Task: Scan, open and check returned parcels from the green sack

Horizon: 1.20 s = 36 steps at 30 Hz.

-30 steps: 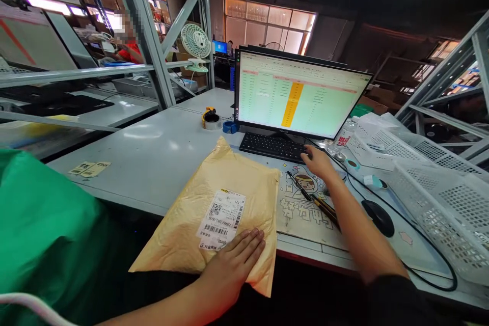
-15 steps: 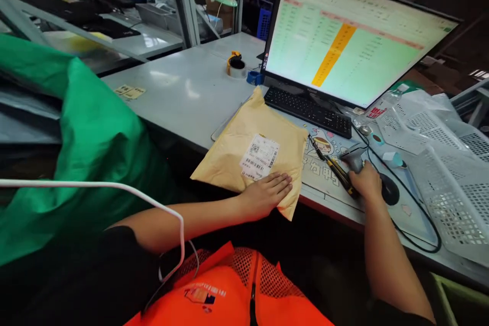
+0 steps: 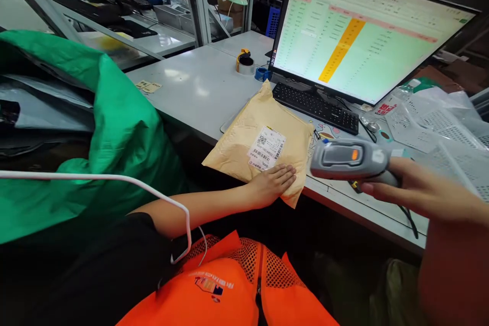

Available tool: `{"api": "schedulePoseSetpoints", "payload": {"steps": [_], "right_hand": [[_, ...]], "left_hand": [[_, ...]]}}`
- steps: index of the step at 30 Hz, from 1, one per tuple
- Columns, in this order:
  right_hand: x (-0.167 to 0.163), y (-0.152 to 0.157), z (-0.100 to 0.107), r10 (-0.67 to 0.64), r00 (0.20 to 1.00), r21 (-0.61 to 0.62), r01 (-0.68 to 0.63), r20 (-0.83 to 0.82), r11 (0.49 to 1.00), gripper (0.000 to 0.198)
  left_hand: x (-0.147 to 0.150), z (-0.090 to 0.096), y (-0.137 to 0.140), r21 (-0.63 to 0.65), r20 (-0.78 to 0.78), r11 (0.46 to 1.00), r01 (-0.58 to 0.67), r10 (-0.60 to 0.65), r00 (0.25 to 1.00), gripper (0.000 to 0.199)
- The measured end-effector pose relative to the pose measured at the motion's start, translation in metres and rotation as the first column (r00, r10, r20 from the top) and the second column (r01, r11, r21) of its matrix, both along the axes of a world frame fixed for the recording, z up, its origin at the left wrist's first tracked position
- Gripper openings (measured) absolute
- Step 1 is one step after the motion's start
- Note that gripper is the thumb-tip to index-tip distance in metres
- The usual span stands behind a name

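Observation:
A yellow padded envelope lies at the table's front edge, its lower corner jutting over. On it is a white shipping label with printed codes. My left hand rests flat on the envelope just below the label, fingers stretched out. To the right, my right hand is wrapped round the handle of a grey barcode scanner, raised above the table. The scanner's front end points left toward the envelope, and an orange light shows on its top. Part of its handle is hidden by my fingers.
A monitor and black keyboard stand behind the envelope. Tape rolls sit left of the monitor. White perforated baskets lie at right. A green sack with grey parcels is at left. A white cable crosses in front.
My right hand has picked the barcode scanner up off the table and brought it up near the envelope's right side. My left hand stays on the envelope. The view has shifted slightly.

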State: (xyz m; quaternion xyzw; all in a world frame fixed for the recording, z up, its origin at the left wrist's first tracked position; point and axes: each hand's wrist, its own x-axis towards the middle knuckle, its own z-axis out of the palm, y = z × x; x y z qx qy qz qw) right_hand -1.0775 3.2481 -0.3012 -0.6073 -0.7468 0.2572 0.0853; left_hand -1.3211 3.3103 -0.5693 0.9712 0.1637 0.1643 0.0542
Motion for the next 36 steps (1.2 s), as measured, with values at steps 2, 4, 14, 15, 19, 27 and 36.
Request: {"api": "schedulePoseSetpoints", "payload": {"steps": [2, 4, 14, 15, 19, 27, 36], "right_hand": [[-0.021, 0.006, -0.005, 0.151, 0.989, -0.066, -0.151, -0.002, 0.986, 0.038], [-0.034, 0.013, -0.013, 0.219, 0.976, -0.081, -0.218, 0.002, 0.973, 0.039], [0.003, 0.03, -0.05, -0.02, 0.997, 0.064, 0.014, 0.08, 0.998, 0.049], [0.017, 0.034, -0.06, -0.102, 0.989, 0.114, 0.09, 0.104, 0.989, 0.051], [0.078, 0.061, -0.111, -0.505, 0.833, 0.294, 0.435, 0.228, 0.851, 0.058], [0.133, 0.079, -0.173, -0.747, 0.504, 0.379, 0.65, 0.434, 0.658, 0.068], [0.139, 0.083, -0.18, -0.729, 0.474, 0.38, 0.636, 0.494, 0.672, 0.071]], "left_hand": [[0.001, 0.003, -0.002, -0.018, -0.017, 1.0, -0.012, 0.012, 1.0, 0.055], [0.002, 0.006, -0.003, -0.032, -0.039, 0.999, -0.032, 0.031, 0.999, 0.053], [-0.004, -0.003, -0.004, 0.01, 0.007, 1.0, 0.01, -0.01, 1.0, 0.068], [-0.005, -0.006, -0.004, 0.012, 0.013, 1.0, 0.013, -0.013, 1.0, 0.072], [-0.004, -0.02, 0.002, 0.037, 0.0, 0.999, 0.011, -0.011, 1.0, 0.09], [-0.003, -0.034, 0.004, 0.062, -0.019, 0.998, 0.006, -0.004, 1.0, 0.104], [-0.005, -0.051, 0.006, 0.109, 0.005, 0.994, 0.016, -0.017, 1.0, 0.11]]}}
